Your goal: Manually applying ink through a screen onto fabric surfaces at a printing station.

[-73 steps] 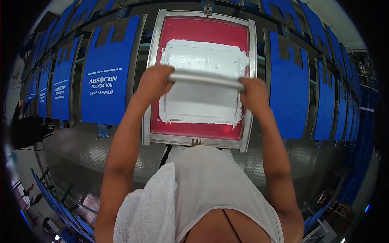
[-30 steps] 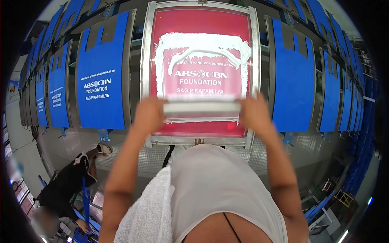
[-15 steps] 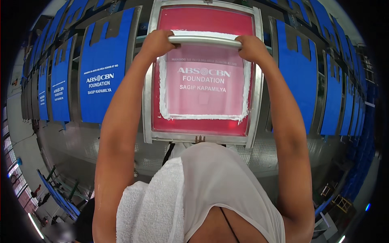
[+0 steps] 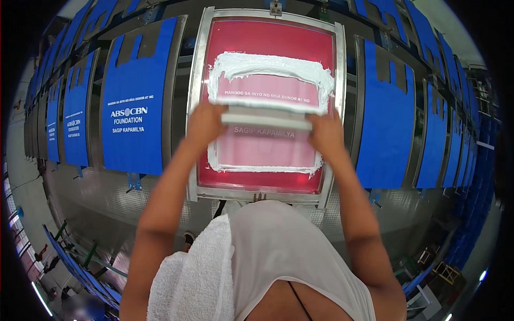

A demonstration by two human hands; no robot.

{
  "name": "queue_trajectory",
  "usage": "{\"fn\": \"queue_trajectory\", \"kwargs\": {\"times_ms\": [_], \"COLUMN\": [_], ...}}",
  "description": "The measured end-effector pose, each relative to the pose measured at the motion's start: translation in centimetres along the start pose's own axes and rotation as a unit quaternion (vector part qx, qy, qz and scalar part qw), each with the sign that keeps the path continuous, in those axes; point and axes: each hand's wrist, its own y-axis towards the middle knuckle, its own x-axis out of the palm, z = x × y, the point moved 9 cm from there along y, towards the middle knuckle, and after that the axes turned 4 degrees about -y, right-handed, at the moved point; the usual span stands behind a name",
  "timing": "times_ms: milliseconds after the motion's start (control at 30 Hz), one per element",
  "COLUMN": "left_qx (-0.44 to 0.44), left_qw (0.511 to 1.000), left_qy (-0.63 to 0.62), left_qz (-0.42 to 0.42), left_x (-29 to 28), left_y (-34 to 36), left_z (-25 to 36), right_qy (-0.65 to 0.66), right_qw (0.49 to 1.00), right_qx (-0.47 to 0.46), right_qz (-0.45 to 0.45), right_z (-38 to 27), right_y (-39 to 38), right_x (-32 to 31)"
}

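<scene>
Both of my hands grip a long squeegee by its ends, my left hand at one end and my right hand at the other. It lies across the middle of a screen-printing frame with metal edges and a red mesh. White ink forms a thick ridge along the far part of the mesh. More of it rings a pale pink panel, where white lettering shows. A line of white ink runs along the squeegee's far side. The squeegee covers the middle of the lettering.
Blue bag-shaped pieces lie on boards to the left and right, the left ones printed in white. More boards with blue pieces stand beyond the frame. A metal hinge clamp sits at the frame's far edge. A white towel hangs over my left shoulder.
My hands have drawn the squeegee toward me, from the far end of the panel to its middle. A thick ridge of white ink now shows at the far end.
</scene>
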Motion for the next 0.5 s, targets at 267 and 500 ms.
{"fn": "queue_trajectory", "kwargs": {"times_ms": [267,500], "left_qx": [-0.003,-0.092], "left_qw": [0.999,0.975], "left_qy": [-0.014,-0.195], "left_qz": [0.045,0.054], "left_x": [-6.4,-5.0], "left_y": [11.7,-3.3], "left_z": [-1.6,1.3], "right_qy": [-0.004,0.058], "right_qw": [0.998,0.996], "right_qx": [-0.037,-0.028], "right_qz": [-0.051,-0.068], "right_z": [3.8,5.4], "right_y": [13.4,16.5], "right_x": [-4.3,-8.3]}}
